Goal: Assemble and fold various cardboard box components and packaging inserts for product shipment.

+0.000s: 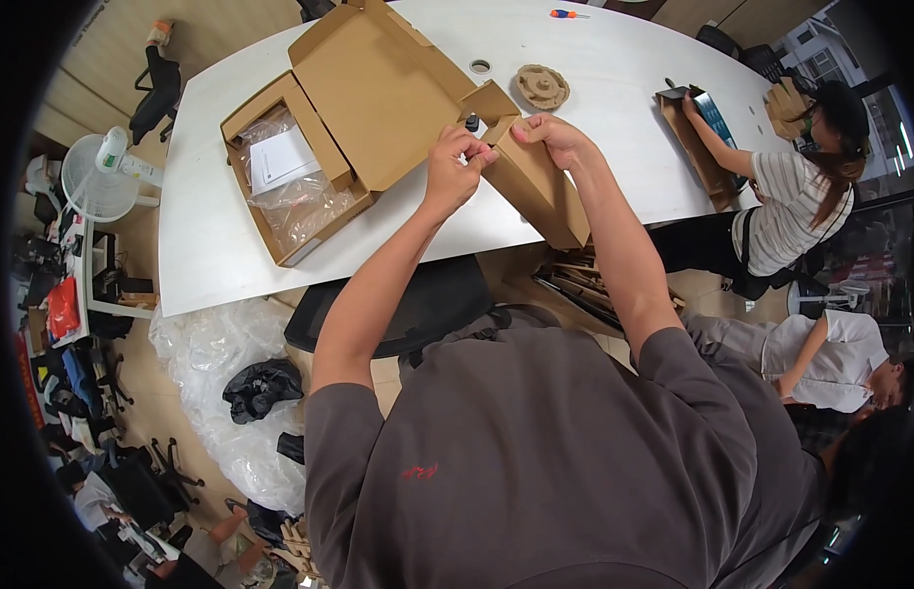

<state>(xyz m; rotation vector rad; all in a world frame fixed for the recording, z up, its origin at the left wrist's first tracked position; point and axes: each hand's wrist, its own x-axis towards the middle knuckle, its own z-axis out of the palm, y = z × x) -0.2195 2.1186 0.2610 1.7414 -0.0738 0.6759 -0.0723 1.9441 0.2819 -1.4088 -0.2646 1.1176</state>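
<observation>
While the right hand (553, 140) pinches the top rim of the narrow cardboard box (536, 177), the left hand (457, 169) has its fingers drawn together at that same end; whether they grip anything, I cannot tell. The narrow box slants across the table's near edge, its end flap raised. To its left lies the large open carton (364, 83), holding a white sheet (280, 160) and clear plastic. Beyond sit a tape roll (480, 67) and a round brown pulp tray (542, 87) on the white table (614, 59).
</observation>
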